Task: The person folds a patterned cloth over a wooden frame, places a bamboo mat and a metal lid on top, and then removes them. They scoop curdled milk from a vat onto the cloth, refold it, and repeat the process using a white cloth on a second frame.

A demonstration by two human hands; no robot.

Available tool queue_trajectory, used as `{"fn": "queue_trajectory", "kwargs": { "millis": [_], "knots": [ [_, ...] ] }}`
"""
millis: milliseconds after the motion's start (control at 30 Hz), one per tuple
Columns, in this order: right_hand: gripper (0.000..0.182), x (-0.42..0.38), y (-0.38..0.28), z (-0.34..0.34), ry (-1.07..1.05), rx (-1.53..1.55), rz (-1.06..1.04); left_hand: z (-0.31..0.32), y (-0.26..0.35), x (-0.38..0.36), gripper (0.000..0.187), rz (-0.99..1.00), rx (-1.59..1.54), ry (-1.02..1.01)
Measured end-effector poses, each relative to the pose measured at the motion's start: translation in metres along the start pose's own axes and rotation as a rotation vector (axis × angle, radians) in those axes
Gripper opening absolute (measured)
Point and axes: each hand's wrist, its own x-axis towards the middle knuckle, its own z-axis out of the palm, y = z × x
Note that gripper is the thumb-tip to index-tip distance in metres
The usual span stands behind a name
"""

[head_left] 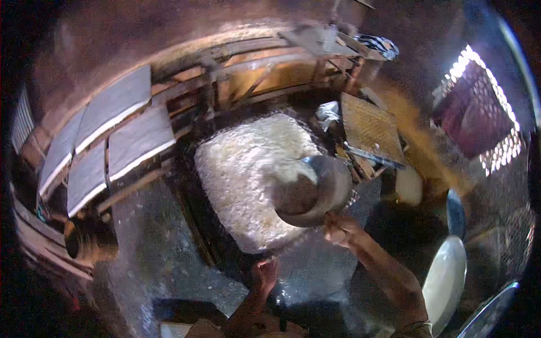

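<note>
My right hand [340, 228] grips the near rim of a round metal bowl [324, 186]. The bowl is tilted over a large sunken vat [242, 180] filled with whitish frothy stuff, and some of that froth lies at the bowl's far lip. My forearm runs in from the lower right. My left hand does not show. A bare foot [265, 275] rests on the wet grey ledge just in front of the vat.
Grey flat slabs [124, 124] lie on wooden rails at the left. A woven tray [369, 127] leans behind the vat on the right. Round pale pans [445, 281] stand at the lower right. A bright lattice opening [479, 107] is in the right wall.
</note>
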Motion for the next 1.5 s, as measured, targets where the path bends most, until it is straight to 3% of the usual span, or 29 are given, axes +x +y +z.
{"fn": "queue_trajectory", "kwargs": {
  "millis": [33,100,167,200,233,300,367,467,500,567,633,700,767,833,867,900,967,1033,1100,1233,1300,1333,1367,1433,1500],
  "knots": [
    [0.018,-0.004,0.000,0.001,-0.015,-0.462,-0.194,-0.001,-0.001,0.006,0.015,0.028,-0.107,-0.008],
    [0.020,0.003,-0.002,0.069,0.681,0.070,-0.275,-0.015,-0.005,0.025,0.013,0.014,-0.170,-0.034],
    [0.030,-0.006,0.002,0.099,1.050,-0.163,-0.471,-0.035,0.001,0.040,0.012,-0.026,-0.122,-0.107],
    [0.038,-0.002,0.015,0.071,1.081,-0.388,-0.809,-0.027,0.000,0.034,0.008,-0.020,-0.123,-0.091],
    [0.046,-0.001,0.026,0.038,1.108,-0.627,-1.137,0.017,-0.001,0.016,0.008,-0.027,0.022,0.119],
    [0.049,-0.097,0.025,0.091,1.259,-0.711,-1.192,0.035,-0.015,-0.010,0.003,-0.052,0.333,-0.050],
    [0.050,-0.179,0.039,0.089,1.180,-0.615,-1.284,0.038,-0.044,-0.021,0.017,0.095,0.554,-0.100],
    [0.052,-0.331,0.081,0.062,0.978,-0.553,-1.390,0.049,-0.127,-0.062,0.041,-0.160,0.905,-0.022],
    [0.038,-0.388,0.100,0.056,1.199,-0.692,-1.426,0.039,-0.167,-0.076,0.044,-0.277,0.988,-0.035],
    [0.029,-0.496,0.156,0.027,1.464,-0.790,-1.169,0.020,-0.256,-0.127,0.043,-0.547,1.133,-0.415],
    [0.033,-0.568,0.235,-0.007,1.699,-0.700,-1.206,0.024,-0.342,-0.207,0.042,-0.725,1.444,-0.578],
    [0.031,-0.601,0.329,-0.050,1.955,-0.717,-0.845,0.019,-0.406,-0.270,0.039,-0.811,1.607,-0.815],
    [0.033,-0.613,0.410,-0.077,1.863,-0.230,-0.983,0.010,-0.469,-0.319,0.033,-0.704,1.848,-1.113],
    [0.030,-0.610,0.476,-0.076,1.636,0.358,-0.893,0.000,-0.510,-0.333,0.031,-0.716,1.983,-1.253],
    [0.027,-0.613,0.499,-0.071,1.742,0.517,-0.842,-0.017,-0.528,-0.317,0.031,-0.651,1.951,-1.290],
    [0.023,-0.616,0.521,-0.065,1.840,0.680,-0.781,-0.004,-0.543,-0.349,0.038,-0.665,1.984,-1.422],
    [0.018,-0.602,0.594,-0.098,1.761,1.082,-0.877,-0.021,-0.558,-0.342,0.046,-0.528,2.124,-1.175],
    [0.019,-0.514,0.726,-0.204,1.539,1.338,-0.889,-0.022,-0.557,-0.314,0.054,-0.447,2.288,-1.229],
    [0.035,-0.602,0.718,-0.165,1.627,1.378,-0.583,-0.022,-0.551,-0.311,0.058,-0.385,2.255,-1.196],
    [0.028,-0.607,0.836,-0.292,1.972,1.591,-0.281,-0.017,-0.553,-0.350,0.059,-0.264,2.188,-1.073],
    [0.026,-0.630,0.860,-0.344,2.051,1.654,-0.092,-0.014,-0.542,-0.342,0.058,0.035,2.340,-1.061],
    [0.028,-0.629,0.869,-0.369,2.292,1.393,0.112,-0.009,-0.540,-0.347,0.059,0.247,2.507,-1.266],
    [0.031,-0.625,0.881,-0.396,2.498,1.088,0.312,0.001,-0.508,-0.299,0.060,0.233,2.472,-1.552],
    [0.028,-0.569,0.953,-0.480,2.914,0.858,-0.755,0.000,-0.516,-0.333,0.056,0.442,2.663,-1.321],
    [0.027,-0.642,0.883,-0.459,2.589,1.134,-0.117,0.034,-0.457,-0.246,0.055,0.875,2.764,-1.619]
  ]
}}
